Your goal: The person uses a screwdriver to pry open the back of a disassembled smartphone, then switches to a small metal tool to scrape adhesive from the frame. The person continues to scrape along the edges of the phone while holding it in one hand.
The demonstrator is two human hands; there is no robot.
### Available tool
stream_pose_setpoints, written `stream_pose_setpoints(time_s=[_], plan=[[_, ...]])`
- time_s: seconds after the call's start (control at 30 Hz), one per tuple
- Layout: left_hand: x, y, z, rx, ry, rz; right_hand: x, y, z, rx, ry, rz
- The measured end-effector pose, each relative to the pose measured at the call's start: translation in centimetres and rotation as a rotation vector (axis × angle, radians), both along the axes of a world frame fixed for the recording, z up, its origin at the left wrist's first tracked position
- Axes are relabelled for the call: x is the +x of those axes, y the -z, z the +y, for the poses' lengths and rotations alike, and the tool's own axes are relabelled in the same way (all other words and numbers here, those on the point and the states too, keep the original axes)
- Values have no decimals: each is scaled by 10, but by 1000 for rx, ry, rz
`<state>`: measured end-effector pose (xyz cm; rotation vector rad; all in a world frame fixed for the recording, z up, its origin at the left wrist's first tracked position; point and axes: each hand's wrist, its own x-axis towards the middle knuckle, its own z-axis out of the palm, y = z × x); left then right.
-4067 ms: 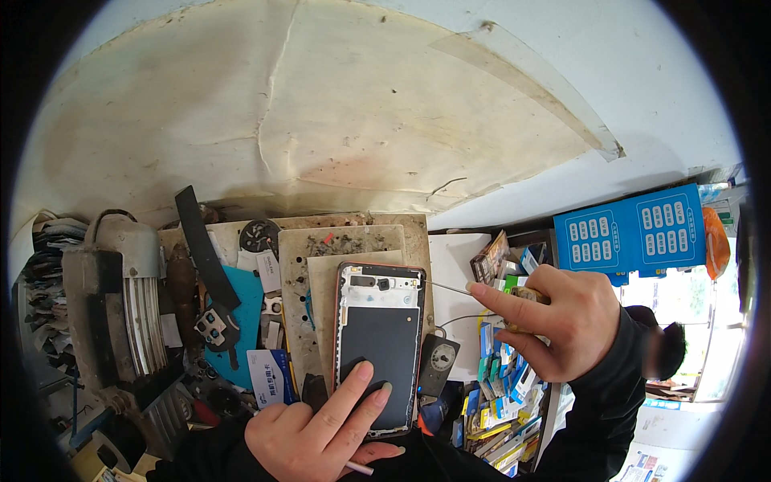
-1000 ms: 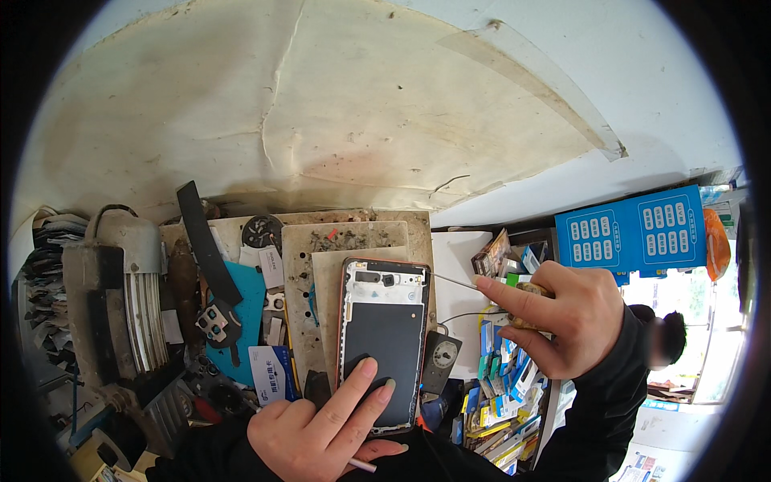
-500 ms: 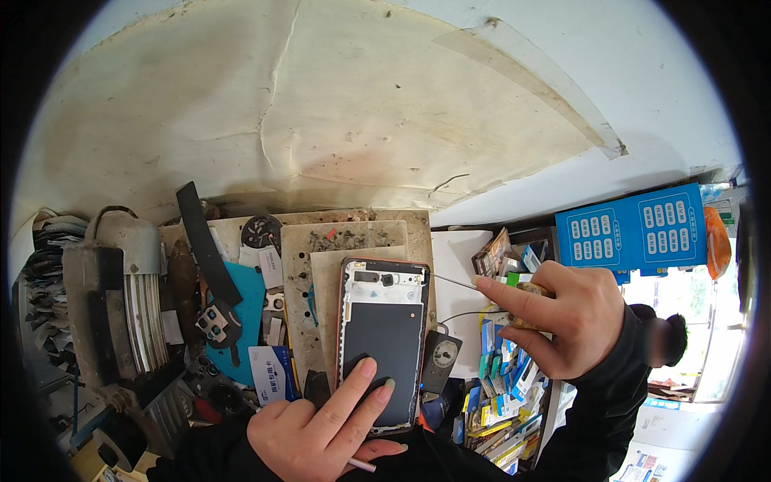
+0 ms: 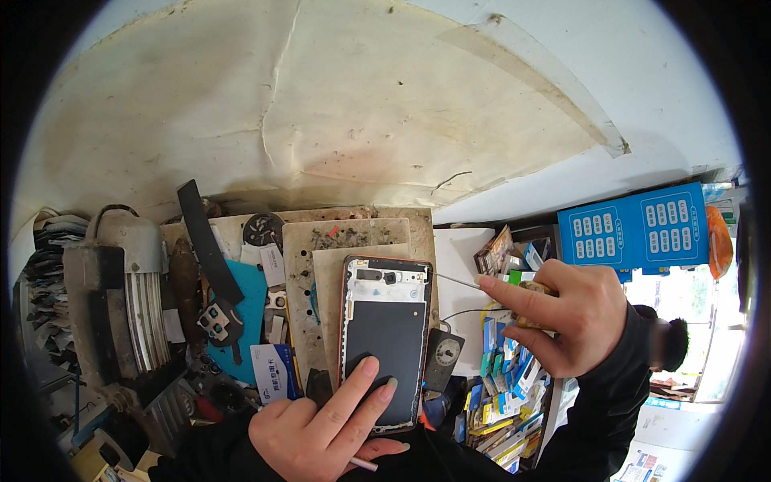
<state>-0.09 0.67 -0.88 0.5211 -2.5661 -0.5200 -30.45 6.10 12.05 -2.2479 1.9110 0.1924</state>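
An opened phone, with a dark flat panel and a pale upper section inside an orange-edged frame, is in front of me. My left hand grips its lower end, two fingers lying across the dark panel and the thumb by the bottom edge. A thin pale stick pokes out beneath that hand. My right hand is closed around the mottled yellow-brown handle of a thin metal-rod tool. The rod's tip reaches the phone's upper right edge; whether it touches is too small to tell.
Behind the phone lie a stained board and a pale sheet. A black dial box with a cable sits at the right, near piled small boxes. Left are a blue mat, a card and a grey lamp-like device.
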Motion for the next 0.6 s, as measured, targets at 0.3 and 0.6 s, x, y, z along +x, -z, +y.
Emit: stream_pose_setpoints(time_s=[0.3, 0.6], plan=[[1, -5, -4, 5, 23, -2, -2, 1, 0, -2, -15, -8], [1, 4, 1, -5, -4, 18, -3, 1, 0, 8, -22, -18]])
